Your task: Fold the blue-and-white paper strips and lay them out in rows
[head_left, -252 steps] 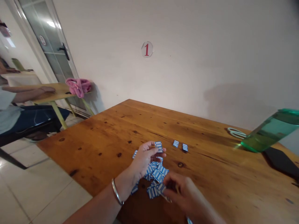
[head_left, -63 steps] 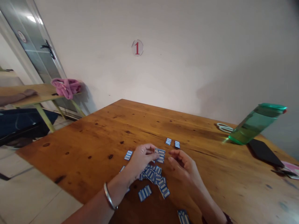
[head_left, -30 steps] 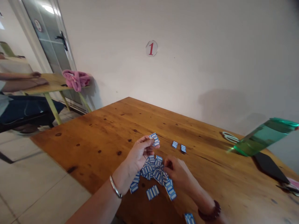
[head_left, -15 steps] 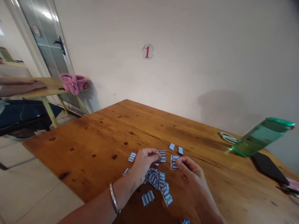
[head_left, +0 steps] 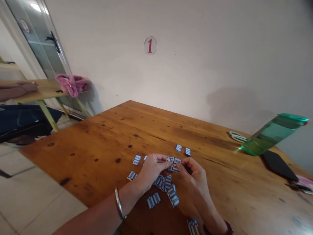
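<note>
Small blue-and-white striped cards [head_left: 174, 163] are pinched between my two hands, just above the table. My left hand [head_left: 156, 166] closes its thumb and fingers on the left edge of them. From the right, my right hand [head_left: 193, 171] grips the right edge, so the cards overlap and I cannot tell how many each hand has. Beneath my left hand lies a loose pile of like cards [head_left: 164, 182], partly hidden by the wrist. Single cards lie around it: one nearer me [head_left: 154, 200], one at the left [head_left: 137, 160], and two beyond my hands [head_left: 178, 148].
A green transparent bottle [head_left: 272, 135] stands at the right, beside a white coiled cable [head_left: 237, 136] and a dark flat object [head_left: 278, 165]. Behind the wooden table [head_left: 102, 143] is a wall. Another person's arms [head_left: 17, 91] rest on a far table with a pink cloth [head_left: 72, 85].
My right hand has moved left, bringing its card against the cards in my left hand; the gap between them is gone. The view has shifted slightly.
</note>
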A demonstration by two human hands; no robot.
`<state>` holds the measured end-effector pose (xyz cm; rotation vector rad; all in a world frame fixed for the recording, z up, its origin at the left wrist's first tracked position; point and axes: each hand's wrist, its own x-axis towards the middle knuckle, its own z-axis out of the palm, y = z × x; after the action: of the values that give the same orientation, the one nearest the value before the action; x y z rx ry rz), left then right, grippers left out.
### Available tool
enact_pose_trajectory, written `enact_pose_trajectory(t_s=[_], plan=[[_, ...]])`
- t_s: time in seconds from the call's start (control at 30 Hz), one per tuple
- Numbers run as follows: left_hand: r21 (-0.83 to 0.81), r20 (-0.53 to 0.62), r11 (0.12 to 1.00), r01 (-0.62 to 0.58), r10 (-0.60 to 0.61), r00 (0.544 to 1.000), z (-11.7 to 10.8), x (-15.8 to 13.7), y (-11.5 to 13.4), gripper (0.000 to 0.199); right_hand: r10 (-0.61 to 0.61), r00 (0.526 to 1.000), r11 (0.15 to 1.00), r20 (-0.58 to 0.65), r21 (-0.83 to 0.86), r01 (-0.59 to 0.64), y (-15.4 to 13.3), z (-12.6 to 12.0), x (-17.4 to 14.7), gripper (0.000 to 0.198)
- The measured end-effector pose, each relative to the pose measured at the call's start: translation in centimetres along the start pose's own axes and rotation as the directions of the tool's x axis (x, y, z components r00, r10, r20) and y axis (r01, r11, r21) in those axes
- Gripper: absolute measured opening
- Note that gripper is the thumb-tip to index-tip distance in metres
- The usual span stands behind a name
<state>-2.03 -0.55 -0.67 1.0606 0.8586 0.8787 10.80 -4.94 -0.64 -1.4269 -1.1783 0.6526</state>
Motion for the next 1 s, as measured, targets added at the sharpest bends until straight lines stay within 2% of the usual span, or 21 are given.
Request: enact_pose_trajectory(t_s=[0.33,1.0], plan=[[0.013,0.005,1.0,-0.018,0.018,1.0,0.19,-0.46,0.46,0.005,-0.015,0.999,0.999,0.032,-0.04,0.016,0.03,0.05,-0.04,0.023],[0.018,0.015,1.0,0.007,-0.007,1.0,0.29,-0.3,0.34,0.014,0.002,0.999,0.999,0.046,-0.037,0.0,0.55,0.22,-0.07,0.024]])
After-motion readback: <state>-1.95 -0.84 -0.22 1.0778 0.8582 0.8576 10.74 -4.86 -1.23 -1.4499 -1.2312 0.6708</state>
